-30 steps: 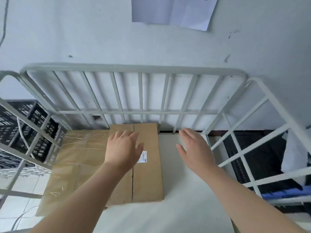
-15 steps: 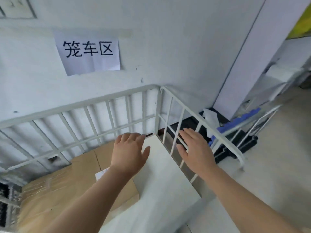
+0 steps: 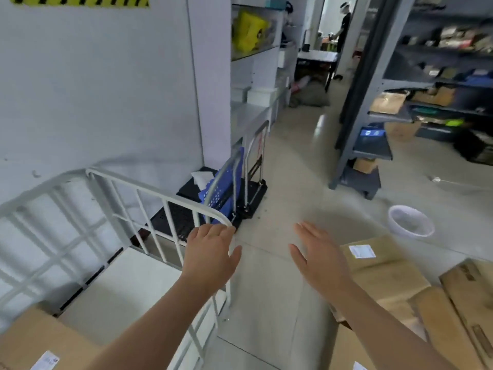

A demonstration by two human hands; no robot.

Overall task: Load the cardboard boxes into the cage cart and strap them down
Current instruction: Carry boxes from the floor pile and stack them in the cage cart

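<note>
Cardboard box [image 3: 40, 340] lies in the cage cart [image 3: 149, 193] while left hand [image 3: 210, 249] and right hand [image 3: 318, 256], spread and empty, have swung right toward the unloaded boxes [image 3: 386, 276]; loading continues.

You are standing in a warehouse stockroom. Tall grey metal racks [image 3: 405, 83] along the aisle carry packed goods and cartons. Brown cardboard boxes [image 3: 386, 279] with shipping labels sit on the bare polished floor [image 3: 280, 169]. A white cage cart [image 3: 165, 201] stands against the wall, a folded hand trolley [image 3: 254, 192] is parked beyond it, and yellow-black hazard tape [image 3: 80, 0] marks the wall.
</note>
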